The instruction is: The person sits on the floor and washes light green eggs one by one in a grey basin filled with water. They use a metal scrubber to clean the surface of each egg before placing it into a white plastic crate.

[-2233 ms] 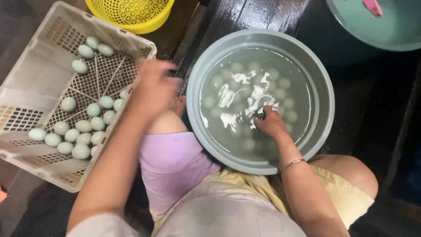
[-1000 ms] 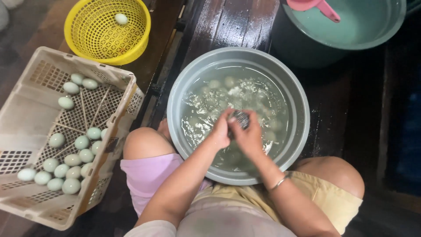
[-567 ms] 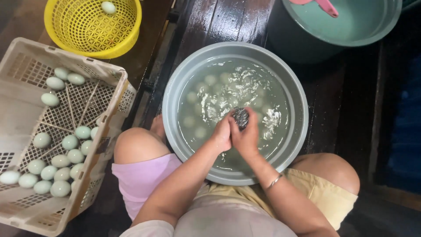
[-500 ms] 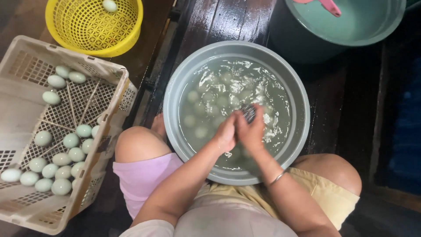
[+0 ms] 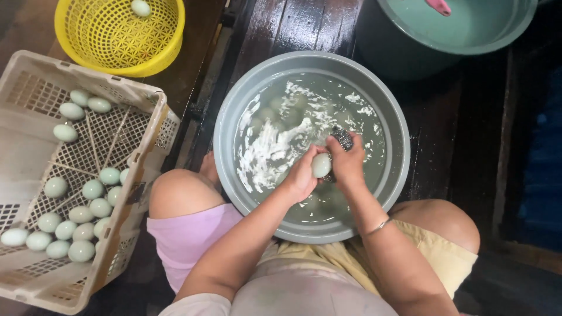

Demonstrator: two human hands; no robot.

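Since half a second ago, egg (image 5: 321, 165) turned up into view above grey basin (image 5: 234, 111) water. Clasped in left hand (image 5: 302, 175) for scrubbing; steel scourer (image 5: 343, 139) pinched in right hand (image 5: 348, 165). Washed eggs (image 5: 82, 213) kept apart in crate (image 5: 35, 70).

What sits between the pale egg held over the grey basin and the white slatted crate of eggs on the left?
Between the pale egg and the white slatted crate lie the grey basin's rim and the person's raised left knee; the crate's near wall also stands up.
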